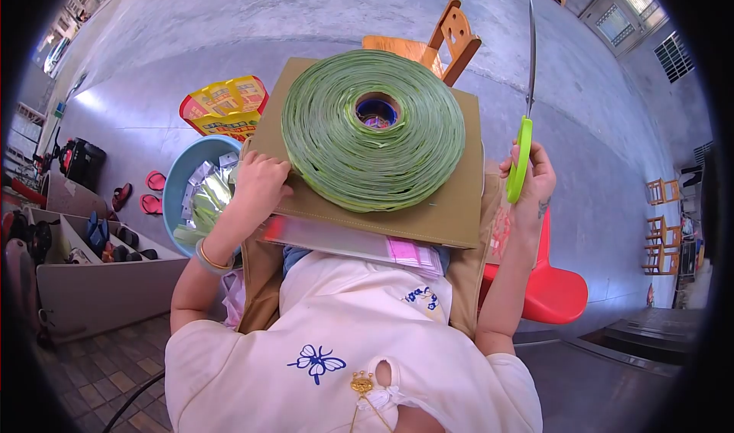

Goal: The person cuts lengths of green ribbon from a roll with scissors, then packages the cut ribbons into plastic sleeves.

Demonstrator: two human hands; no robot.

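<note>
A big flat green coil of strip material (372,129) lies on a sheet of brown cardboard (451,211) across my lap. My left hand (258,182) rests on the cardboard's left edge, fingers curled against the side of the coil. My right hand (531,179) is at the right edge of the cardboard, closed around the green handle of a pair of scissors (526,104) whose blades point straight up. Under the cardboard, clear and pink packets (359,245) stick out toward me.
A blue basin (180,180) with silvery and green packets stands to the left, a yellow-red printed bag (224,105) behind it. A wooden chair (440,47) is beyond the coil, a red plastic seat (554,288) at right. Shoes and a shoe rack (99,257) at left.
</note>
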